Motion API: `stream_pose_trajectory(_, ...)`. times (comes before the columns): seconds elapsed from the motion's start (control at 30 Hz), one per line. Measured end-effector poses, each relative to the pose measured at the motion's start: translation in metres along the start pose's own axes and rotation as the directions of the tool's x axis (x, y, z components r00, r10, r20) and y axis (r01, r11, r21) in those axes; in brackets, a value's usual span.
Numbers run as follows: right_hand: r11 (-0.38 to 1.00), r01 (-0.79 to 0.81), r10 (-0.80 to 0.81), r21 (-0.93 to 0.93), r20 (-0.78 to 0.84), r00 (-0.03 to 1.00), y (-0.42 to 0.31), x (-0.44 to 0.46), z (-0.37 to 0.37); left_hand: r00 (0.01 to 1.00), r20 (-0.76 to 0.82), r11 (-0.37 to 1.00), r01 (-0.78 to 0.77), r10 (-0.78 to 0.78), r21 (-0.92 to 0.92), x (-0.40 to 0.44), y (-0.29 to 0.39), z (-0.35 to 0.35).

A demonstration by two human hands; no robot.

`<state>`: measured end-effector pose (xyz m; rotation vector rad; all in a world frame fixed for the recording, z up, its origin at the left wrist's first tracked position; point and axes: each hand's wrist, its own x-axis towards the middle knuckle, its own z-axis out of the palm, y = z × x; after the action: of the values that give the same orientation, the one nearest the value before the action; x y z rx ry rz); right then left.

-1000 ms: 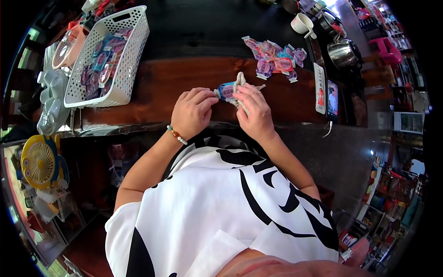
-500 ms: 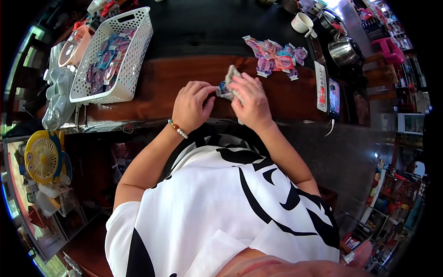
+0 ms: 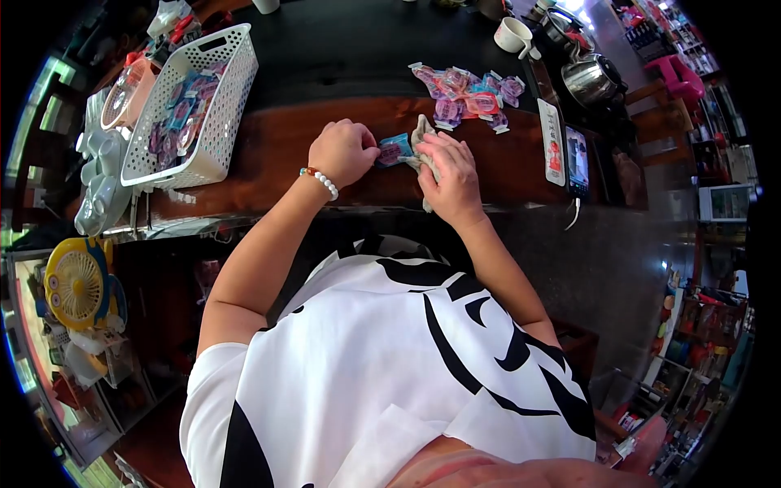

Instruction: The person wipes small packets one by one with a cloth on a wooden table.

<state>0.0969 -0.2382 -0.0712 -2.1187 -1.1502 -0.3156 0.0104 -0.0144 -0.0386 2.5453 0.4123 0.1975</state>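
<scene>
A small blue and purple wrapped packet (image 3: 394,151) lies on the brown table between my two hands. My left hand (image 3: 342,153) is closed, its fingertips pinching the packet's left edge. A pale crumpled cloth (image 3: 421,130) sits under my right hand (image 3: 451,172), whose fingers press it at the packet's right end. Behind my right hand is a loose pile of similar pink, purple and blue packets (image 3: 468,96). A white perforated basket (image 3: 232,106) on the left holds many more of them.
At the right stand a phone (image 3: 577,159) with a cable, a long printed strip (image 3: 551,142), a white mug (image 3: 513,36) and a metal kettle (image 3: 592,79). A pink basket (image 3: 128,93) and clear plastic containers (image 3: 102,175) are at the left. A yellow fan (image 3: 77,283) stands lower left.
The packet between my hands shows more fully now, stretched flat beside the cloth. My left hand has curled its fingers in more tightly. The whole view has shifted slightly.
</scene>
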Motion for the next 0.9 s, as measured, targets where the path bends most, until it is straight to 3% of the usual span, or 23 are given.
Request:
stream_pose_trajectory(0.3,0.998,0.058,-0.058,-0.009,-0.051,0.997,-0.001,0.002,-0.001,0.999,0.005,0.999,-0.053,0.053,0.005,0.0,0.008,-0.004)
stream_pose_trajectory(0.33,0.998,0.056,-0.056,-0.012,-0.051,0.997,-0.001,0.002,-0.002,0.983,-0.126,0.99,-0.14,0.137,-0.01,0.001,0.009,-0.005)
stream_pose_trajectory(0.37,0.999,0.035,-0.032,0.037,-0.076,0.997,-0.001,0.002,-0.003,0.943,-0.255,0.974,-0.226,0.215,-0.014,0.001,0.01,-0.007)
stream_pose_trajectory(0.4,0.996,0.014,-0.006,0.086,-0.098,0.995,-0.001,0.002,-0.003,0.943,-0.253,0.974,-0.227,0.216,-0.017,0.001,0.013,-0.012)
stream_pose_trajectory(0.47,0.99,-0.021,0.04,0.136,-0.131,0.991,0.0,0.001,-0.006,0.857,-0.334,0.919,-0.383,0.392,0.094,-0.005,0.02,-0.024)
stream_pose_trajectory(0.6,0.947,-0.14,0.189,0.29,-0.148,0.971,0.0,0.003,-0.011,0.787,-0.301,0.842,-0.511,0.539,0.174,-0.036,0.009,-0.011)
stream_pose_trajectory(0.67,0.941,-0.147,0.199,0.304,-0.148,0.969,0.005,0.002,-0.009,0.813,-0.202,0.838,-0.525,0.545,0.15,-0.054,-0.002,-0.003)
stream_pose_trajectory(0.73,0.833,-0.295,0.352,0.467,-0.038,0.935,0.005,0.002,-0.009,0.853,-0.229,0.879,-0.477,0.469,0.025,-0.066,-0.009,0.006)
stream_pose_trajectory(0.8,0.79,-0.329,0.382,0.517,0.004,0.924,-0.002,0.006,-0.008,0.845,-0.248,0.872,-0.49,0.474,-0.002,-0.071,-0.016,0.007)
stream_pose_trajectory(0.9,0.936,-0.001,-0.001,0.351,0.003,1.0,-0.029,0.017,-0.003,0.833,-0.302,0.869,-0.495,0.464,-0.027,-0.074,-0.02,0.008)
